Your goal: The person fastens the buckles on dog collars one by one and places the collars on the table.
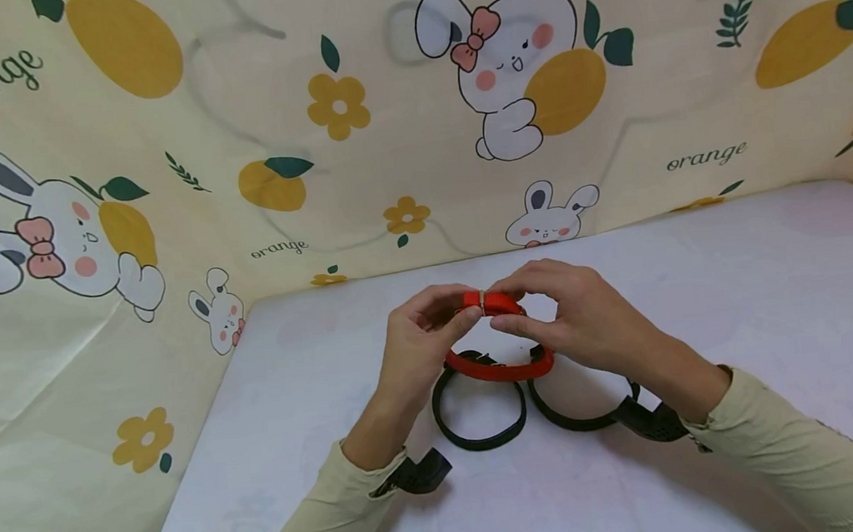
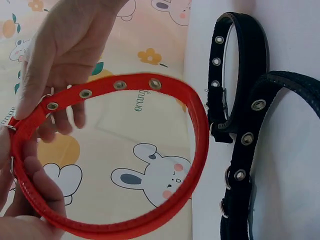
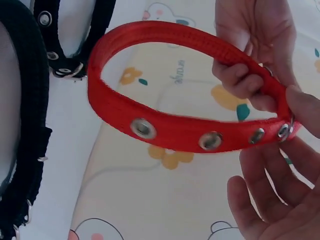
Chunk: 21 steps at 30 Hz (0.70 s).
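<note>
A red collar (image 1: 498, 372) with metal eyelets, buckled into a loop, is held up above the white table. My left hand (image 1: 419, 342) pinches its buckle end between thumb and fingers. Opposite it, my right hand (image 1: 581, 312) pinches the same end near the metal hardware. In the right wrist view, the red collar (image 3: 172, 131) shows a row of eyelets running toward the right thumb, by a metal ring. From the left wrist view, the red band (image 2: 200, 135) forms a wide loop. Fingers partly hide the buckle.
Two black collars, one at left (image 1: 486, 443) and one at right (image 1: 582, 426), lie looped on the white table (image 1: 315, 375) below the hands. Behind the table hangs a cream cloth (image 1: 403, 159) printed with rabbits and oranges. Both wrists wear black devices.
</note>
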Motion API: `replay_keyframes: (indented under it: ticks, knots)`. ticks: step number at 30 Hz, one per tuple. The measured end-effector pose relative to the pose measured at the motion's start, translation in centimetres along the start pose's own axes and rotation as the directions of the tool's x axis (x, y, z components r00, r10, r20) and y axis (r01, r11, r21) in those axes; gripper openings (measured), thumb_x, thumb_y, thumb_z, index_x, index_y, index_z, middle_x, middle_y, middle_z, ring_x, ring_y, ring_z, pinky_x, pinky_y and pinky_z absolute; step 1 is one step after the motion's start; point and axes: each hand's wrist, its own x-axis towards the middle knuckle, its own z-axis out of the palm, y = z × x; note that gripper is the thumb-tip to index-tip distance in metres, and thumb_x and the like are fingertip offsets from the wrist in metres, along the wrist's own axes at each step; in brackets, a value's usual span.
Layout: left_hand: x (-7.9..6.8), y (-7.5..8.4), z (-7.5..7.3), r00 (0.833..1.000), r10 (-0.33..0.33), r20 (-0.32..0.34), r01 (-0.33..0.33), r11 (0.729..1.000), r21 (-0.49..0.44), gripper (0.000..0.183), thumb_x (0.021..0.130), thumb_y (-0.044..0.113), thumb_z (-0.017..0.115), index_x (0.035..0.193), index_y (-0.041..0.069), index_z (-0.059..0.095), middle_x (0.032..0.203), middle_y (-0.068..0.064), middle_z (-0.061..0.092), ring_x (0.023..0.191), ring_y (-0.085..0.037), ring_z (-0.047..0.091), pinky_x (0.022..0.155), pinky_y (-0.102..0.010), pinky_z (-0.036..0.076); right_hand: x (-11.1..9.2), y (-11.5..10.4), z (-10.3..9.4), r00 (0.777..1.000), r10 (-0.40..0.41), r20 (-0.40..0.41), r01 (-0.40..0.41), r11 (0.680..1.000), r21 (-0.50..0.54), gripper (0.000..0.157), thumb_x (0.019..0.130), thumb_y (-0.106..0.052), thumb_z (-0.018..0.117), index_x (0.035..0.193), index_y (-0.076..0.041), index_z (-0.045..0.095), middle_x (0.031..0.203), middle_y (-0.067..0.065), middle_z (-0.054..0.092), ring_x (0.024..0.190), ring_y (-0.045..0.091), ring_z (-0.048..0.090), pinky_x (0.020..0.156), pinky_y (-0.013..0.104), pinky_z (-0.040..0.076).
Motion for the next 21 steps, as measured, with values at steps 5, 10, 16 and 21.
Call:
replay_keyframes:
  ticks: [5, 10, 16, 21]
  knots:
    - [-0.03, -0.01, -0.10, 1.000, 0.020, 0.006, -0.020, 0.999, -0.039, 0.024, 0.093, 0.005, 0.068, 0.117, 0.003, 0.066, 0.098, 0.003, 0.067, 0.095, -0.016, 0.061, 0.083, -0.026, 0.052, 0.08, 0.08, 0.17, 1.000, 0.026, 0.000, -0.026, 0.999, -0.032, 0.021, 0.086, -0.030, 0.078, 0.107, -0.024, 0.075, 0.092, -0.011, 0.069, 0.090, 0.009, 0.058, 0.077, 0.034, 0.048]
    - [-0.07, -0.05, -0.09, 0.999, 0.052, -0.004, -0.052, 0.994, -0.094, 0.025, 0.095, 0.005, 0.065, 0.119, 0.000, 0.063, 0.097, 0.004, 0.069, 0.092, -0.017, 0.063, 0.085, -0.030, 0.053, 0.06, -0.02, 0.05, 0.999, 0.031, -0.023, -0.032, 0.998, -0.044, 0.019, 0.086, -0.029, 0.079, 0.104, -0.024, 0.077, 0.089, -0.010, 0.069, 0.087, 0.009, 0.057, 0.072, 0.031, 0.046]
    - [-0.18, 0.06, -0.01, 0.997, 0.054, -0.062, -0.063, 0.986, -0.153, 0.028, 0.095, 0.005, 0.064, 0.121, -0.005, 0.061, 0.098, 0.005, 0.069, 0.095, -0.016, 0.066, 0.088, -0.029, 0.056, 0.01, -0.15, -0.14, 0.999, 0.031, -0.040, -0.033, 0.998, -0.062, 0.020, 0.086, -0.028, 0.078, 0.105, -0.021, 0.077, 0.088, -0.009, 0.069, 0.084, 0.009, 0.057, 0.066, 0.028, 0.046]
    - [-0.26, 0.18, 0.17, 0.994, 0.034, -0.100, -0.051, 0.983, -0.175, 0.025, 0.096, 0.003, 0.062, 0.121, -0.003, 0.061, 0.102, 0.002, 0.068, 0.097, -0.016, 0.067, 0.091, -0.029, 0.056, -0.03, -0.25, -0.20, 0.999, 0.025, -0.047, -0.029, 0.997, -0.066, 0.020, 0.087, -0.026, 0.078, 0.105, -0.020, 0.077, 0.086, -0.008, 0.068, 0.082, 0.009, 0.056, 0.064, 0.027, 0.045]
